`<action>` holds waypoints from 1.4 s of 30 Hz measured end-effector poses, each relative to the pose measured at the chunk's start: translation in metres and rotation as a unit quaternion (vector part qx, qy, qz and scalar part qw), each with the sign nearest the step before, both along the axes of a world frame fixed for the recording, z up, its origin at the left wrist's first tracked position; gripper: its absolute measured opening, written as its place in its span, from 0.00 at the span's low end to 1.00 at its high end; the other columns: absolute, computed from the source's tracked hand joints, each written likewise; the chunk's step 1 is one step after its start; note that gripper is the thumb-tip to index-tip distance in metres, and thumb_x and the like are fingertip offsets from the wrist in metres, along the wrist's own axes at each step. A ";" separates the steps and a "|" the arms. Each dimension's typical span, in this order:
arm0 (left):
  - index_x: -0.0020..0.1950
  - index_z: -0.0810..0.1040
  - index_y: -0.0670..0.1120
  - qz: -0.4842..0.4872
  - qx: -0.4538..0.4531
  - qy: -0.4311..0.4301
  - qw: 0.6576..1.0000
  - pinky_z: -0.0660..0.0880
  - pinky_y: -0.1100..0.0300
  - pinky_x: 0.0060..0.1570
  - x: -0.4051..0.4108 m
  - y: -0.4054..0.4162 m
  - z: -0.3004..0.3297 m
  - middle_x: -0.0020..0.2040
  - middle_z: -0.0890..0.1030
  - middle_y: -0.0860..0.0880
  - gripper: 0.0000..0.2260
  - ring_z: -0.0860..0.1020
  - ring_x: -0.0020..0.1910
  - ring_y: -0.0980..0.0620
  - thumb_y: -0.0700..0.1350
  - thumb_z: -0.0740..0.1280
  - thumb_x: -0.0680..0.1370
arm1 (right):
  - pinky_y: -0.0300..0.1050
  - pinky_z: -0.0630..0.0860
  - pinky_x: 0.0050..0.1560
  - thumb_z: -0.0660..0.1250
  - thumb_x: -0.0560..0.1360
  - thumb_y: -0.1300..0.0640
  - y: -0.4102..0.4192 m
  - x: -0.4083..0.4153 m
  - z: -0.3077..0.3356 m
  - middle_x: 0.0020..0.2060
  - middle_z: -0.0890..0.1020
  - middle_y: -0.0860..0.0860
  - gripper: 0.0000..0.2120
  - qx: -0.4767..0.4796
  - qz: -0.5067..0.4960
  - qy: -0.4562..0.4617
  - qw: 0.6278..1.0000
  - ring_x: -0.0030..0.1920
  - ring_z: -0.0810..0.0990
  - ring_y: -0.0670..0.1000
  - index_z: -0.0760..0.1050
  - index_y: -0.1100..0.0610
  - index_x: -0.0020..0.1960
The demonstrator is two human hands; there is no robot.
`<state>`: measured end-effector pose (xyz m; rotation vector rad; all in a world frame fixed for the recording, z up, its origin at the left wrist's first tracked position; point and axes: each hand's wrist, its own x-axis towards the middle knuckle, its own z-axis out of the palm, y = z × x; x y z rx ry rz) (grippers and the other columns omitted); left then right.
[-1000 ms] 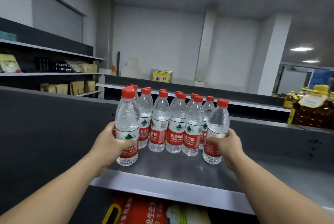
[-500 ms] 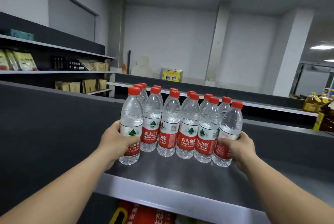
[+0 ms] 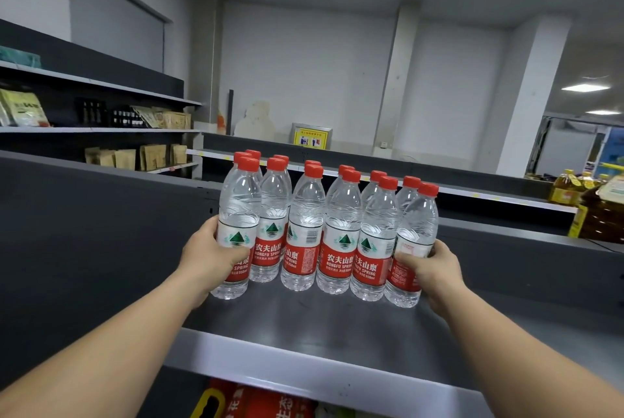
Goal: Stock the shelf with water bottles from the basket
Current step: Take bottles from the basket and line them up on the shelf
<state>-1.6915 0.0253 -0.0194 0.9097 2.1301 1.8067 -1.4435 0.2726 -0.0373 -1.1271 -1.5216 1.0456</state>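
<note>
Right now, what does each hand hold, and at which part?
Left hand grips the leftmost bottle at its label; right hand grips the rightmost bottle at its label.

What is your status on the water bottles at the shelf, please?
Left hand grips the leftmost front bottle; right hand grips the rightmost front bottle. Both bottles stand upright on the shelf, bracketing the row. Nothing in the way.

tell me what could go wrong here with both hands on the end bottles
1. The left hand and right hand grip only the two end bottles; squeezing inward could topple the loose middle bottles.
2. The row stands toward the shelf front, so a tipped bottle might roll off.
</note>
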 end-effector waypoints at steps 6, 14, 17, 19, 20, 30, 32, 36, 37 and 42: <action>0.66 0.73 0.50 -0.010 0.002 0.002 1.000 0.74 0.56 0.45 -0.002 0.003 0.000 0.49 0.80 0.52 0.24 0.79 0.47 0.52 0.36 0.72 0.72 | 0.62 0.80 0.59 0.80 0.64 0.60 0.003 0.001 0.000 0.52 0.85 0.55 0.26 -0.007 0.000 -0.022 1.000 0.51 0.84 0.59 0.77 0.57 0.59; 0.67 0.67 0.46 0.015 -0.019 0.032 0.999 0.73 0.53 0.48 -0.006 0.003 0.002 0.53 0.78 0.49 0.28 0.78 0.51 0.48 0.39 0.74 0.71 | 0.61 0.80 0.58 0.80 0.65 0.60 0.006 0.001 -0.002 0.51 0.85 0.54 0.23 0.001 0.001 -0.026 1.000 0.51 0.84 0.58 0.77 0.56 0.57; 0.67 0.67 0.45 0.025 -0.026 0.039 0.999 0.74 0.52 0.50 -0.012 0.000 0.004 0.53 0.78 0.48 0.28 0.78 0.52 0.47 0.39 0.75 0.70 | 0.62 0.80 0.58 0.80 0.64 0.60 0.008 0.003 -0.002 0.51 0.85 0.54 0.24 -0.001 0.009 -0.025 1.000 0.51 0.85 0.58 0.77 0.57 0.58; 0.67 0.67 0.46 0.025 -0.030 0.037 0.999 0.75 0.49 0.53 -0.017 -0.003 0.004 0.54 0.78 0.48 0.30 0.78 0.53 0.47 0.39 0.76 0.69 | 0.62 0.80 0.59 0.80 0.64 0.60 0.008 0.003 -0.002 0.52 0.85 0.55 0.26 0.002 0.013 -0.025 1.000 0.51 0.84 0.58 0.76 0.57 0.59; 0.67 0.66 0.46 0.023 -0.033 0.036 0.999 0.75 0.49 0.54 -0.019 -0.003 0.005 0.54 0.78 0.48 0.30 0.78 0.53 0.47 0.39 0.76 0.69 | 0.61 0.80 0.59 0.80 0.64 0.60 0.009 0.003 -0.003 0.52 0.85 0.55 0.26 0.001 0.013 -0.025 1.000 0.51 0.84 0.58 0.76 0.57 0.60; 0.66 0.65 0.46 0.017 -0.041 0.032 0.998 0.75 0.48 0.55 -0.024 -0.005 0.007 0.55 0.78 0.47 0.31 0.77 0.55 0.46 0.39 0.76 0.68 | 0.57 0.79 0.59 0.78 0.69 0.63 -0.005 0.006 0.002 0.54 0.83 0.55 0.26 -0.002 0.030 -0.006 1.000 0.53 0.83 0.57 0.73 0.60 0.64; 0.67 0.65 0.45 0.015 -0.045 0.031 0.998 0.74 0.49 0.54 -0.023 -0.006 0.008 0.55 0.77 0.46 0.31 0.77 0.55 0.46 0.39 0.76 0.69 | 0.59 0.78 0.61 0.78 0.68 0.63 -0.009 0.006 0.004 0.55 0.83 0.56 0.27 0.001 0.028 -0.015 1.000 0.54 0.83 0.57 0.73 0.60 0.65; 0.70 0.65 0.45 -0.004 -0.051 0.025 0.998 0.73 0.52 0.52 -0.024 -0.008 0.009 0.56 0.77 0.47 0.32 0.76 0.54 0.47 0.37 0.75 0.70 | 0.58 0.78 0.61 0.78 0.69 0.61 -0.013 0.005 0.003 0.56 0.82 0.56 0.27 -0.002 0.024 -0.023 0.999 0.55 0.82 0.58 0.73 0.59 0.65; 0.71 0.65 0.46 -0.008 -0.053 0.025 0.998 0.72 0.52 0.52 -0.024 -0.009 0.009 0.55 0.77 0.48 0.32 0.76 0.54 0.47 0.37 0.74 0.71 | 0.59 0.78 0.61 0.78 0.70 0.62 -0.014 0.004 0.003 0.55 0.83 0.56 0.23 -0.006 0.026 -0.029 0.999 0.55 0.82 0.58 0.74 0.59 0.62; 0.72 0.65 0.49 -0.019 -0.063 0.038 0.997 0.72 0.52 0.55 -0.019 -0.013 0.005 0.55 0.78 0.50 0.32 0.77 0.55 0.48 0.36 0.73 0.72 | 0.58 0.78 0.61 0.76 0.71 0.64 -0.023 0.003 0.001 0.49 0.83 0.56 0.12 -0.018 0.031 -0.079 0.996 0.52 0.83 0.59 0.78 0.56 0.52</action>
